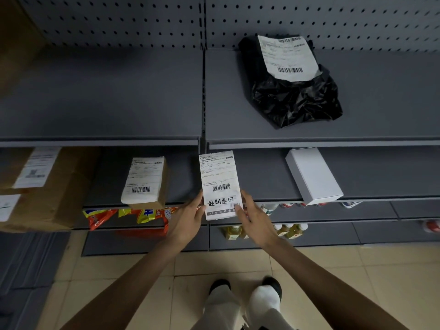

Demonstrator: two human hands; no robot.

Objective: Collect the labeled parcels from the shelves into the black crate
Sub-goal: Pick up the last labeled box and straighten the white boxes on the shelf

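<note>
I hold a flat white labelled parcel with a barcode and handwritten black characters in front of the second shelf. My left hand grips its lower left edge and my right hand its lower right edge. A small brown box with a white label stands on the second shelf to the left. A black plastic bag parcel with a white label lies on the top shelf at the right. Large labelled cardboard boxes fill the far left. The black crate is not in view.
A plain white box without a label sits at the second shelf's front edge on the right. Lower shelves hold snack packets and bottles. A perforated grey back panel rises behind. Beige floor tiles and my feet lie below.
</note>
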